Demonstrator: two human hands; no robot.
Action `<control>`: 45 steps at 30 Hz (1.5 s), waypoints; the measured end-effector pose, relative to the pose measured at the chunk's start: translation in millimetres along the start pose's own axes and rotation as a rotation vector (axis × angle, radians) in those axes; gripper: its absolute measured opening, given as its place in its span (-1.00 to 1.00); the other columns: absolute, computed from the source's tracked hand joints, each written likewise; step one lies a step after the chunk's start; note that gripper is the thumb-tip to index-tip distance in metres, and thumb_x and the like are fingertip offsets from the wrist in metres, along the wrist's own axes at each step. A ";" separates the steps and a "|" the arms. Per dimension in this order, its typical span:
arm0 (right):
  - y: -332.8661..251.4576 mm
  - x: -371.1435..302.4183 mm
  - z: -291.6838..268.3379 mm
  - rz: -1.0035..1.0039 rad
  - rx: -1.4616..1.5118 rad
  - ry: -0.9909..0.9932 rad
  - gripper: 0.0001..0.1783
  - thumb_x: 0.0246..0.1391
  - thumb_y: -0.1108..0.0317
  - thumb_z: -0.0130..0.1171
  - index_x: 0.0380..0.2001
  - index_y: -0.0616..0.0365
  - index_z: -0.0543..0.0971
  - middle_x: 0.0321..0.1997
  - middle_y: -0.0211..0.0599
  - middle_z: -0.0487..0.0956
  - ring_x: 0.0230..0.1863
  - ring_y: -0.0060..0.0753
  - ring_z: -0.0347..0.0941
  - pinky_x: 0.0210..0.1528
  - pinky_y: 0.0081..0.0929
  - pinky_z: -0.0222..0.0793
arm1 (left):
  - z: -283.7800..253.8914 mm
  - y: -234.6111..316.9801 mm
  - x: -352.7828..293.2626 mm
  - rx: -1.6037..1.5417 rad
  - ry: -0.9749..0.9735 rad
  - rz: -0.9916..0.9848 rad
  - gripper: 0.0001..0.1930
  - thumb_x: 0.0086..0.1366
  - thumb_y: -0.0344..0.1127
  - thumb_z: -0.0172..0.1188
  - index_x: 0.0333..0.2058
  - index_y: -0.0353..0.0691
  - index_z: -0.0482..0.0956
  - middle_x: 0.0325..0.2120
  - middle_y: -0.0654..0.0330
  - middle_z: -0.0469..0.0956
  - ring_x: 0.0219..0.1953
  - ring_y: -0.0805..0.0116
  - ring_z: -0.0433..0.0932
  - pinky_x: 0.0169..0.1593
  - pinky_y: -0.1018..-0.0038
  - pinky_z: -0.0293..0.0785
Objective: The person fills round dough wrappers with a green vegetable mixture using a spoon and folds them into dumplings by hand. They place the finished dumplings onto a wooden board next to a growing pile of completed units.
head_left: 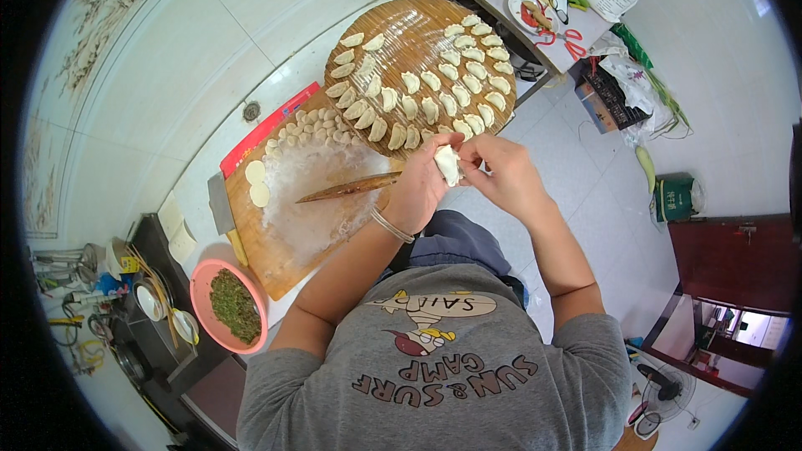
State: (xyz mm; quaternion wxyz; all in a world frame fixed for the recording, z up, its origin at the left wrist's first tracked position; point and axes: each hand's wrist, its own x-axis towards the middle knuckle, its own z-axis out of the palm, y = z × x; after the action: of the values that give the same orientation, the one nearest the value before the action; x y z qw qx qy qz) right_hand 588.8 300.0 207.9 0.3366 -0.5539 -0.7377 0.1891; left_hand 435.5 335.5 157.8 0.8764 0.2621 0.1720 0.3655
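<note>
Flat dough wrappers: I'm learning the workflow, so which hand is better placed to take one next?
Probably the left hand, once free of the dumpling both hands hold: it is nearer the flat dough wrappers, while the right hand is farther across.

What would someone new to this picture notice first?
Probably the round brown board at top centre, dotted with pale dumplings. Just below it, the left hand and right hand hold a white dumpling. At lower left, a pink bowl holds chopped greens.

bright, warped, seemingly soft toward rim
</note>
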 end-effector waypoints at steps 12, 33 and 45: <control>12.0 10.9 -7.4 -0.235 0.099 0.015 -0.85 -0.17 0.60 0.19 -0.43 0.22 0.57 -0.43 -0.24 0.53 -0.46 -0.25 0.49 -0.41 -0.43 0.43 | -0.7 6.7 0.0 0.051 -0.032 -0.076 -0.50 0.37 0.01 -0.27 0.08 -0.29 0.22 -0.04 0.12 0.37 -0.05 0.35 0.41 -0.11 0.36 0.43; 15.9 15.4 -8.6 -0.345 0.041 -0.045 -0.92 -0.18 0.53 0.21 -0.51 0.20 0.54 -0.45 -0.30 0.52 -0.42 -0.24 0.47 -0.41 -0.40 0.41 | -3.2 9.4 -2.2 0.174 -0.074 -0.194 -0.50 0.39 0.00 -0.38 0.04 -0.31 0.23 -0.14 0.10 0.44 -0.18 0.25 0.50 -0.25 0.43 0.41; 19.5 16.7 -10.8 -0.386 0.002 -0.054 -0.80 -0.27 0.46 0.21 -0.43 0.13 0.55 -0.40 -0.34 0.53 -0.35 -0.27 0.49 -0.34 -0.44 0.43 | -10.8 10.3 -1.5 0.213 -0.073 -0.276 -0.41 0.37 0.09 -0.44 -0.01 -0.33 0.31 -0.20 0.01 0.50 -0.27 0.25 0.54 -0.31 0.43 0.45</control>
State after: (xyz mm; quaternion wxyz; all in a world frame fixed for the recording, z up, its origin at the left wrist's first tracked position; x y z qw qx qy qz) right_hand 607.2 320.9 207.6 0.3471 -0.3967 -0.8387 0.1367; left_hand 423.5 344.2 155.3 0.8912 0.3404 0.2123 0.2118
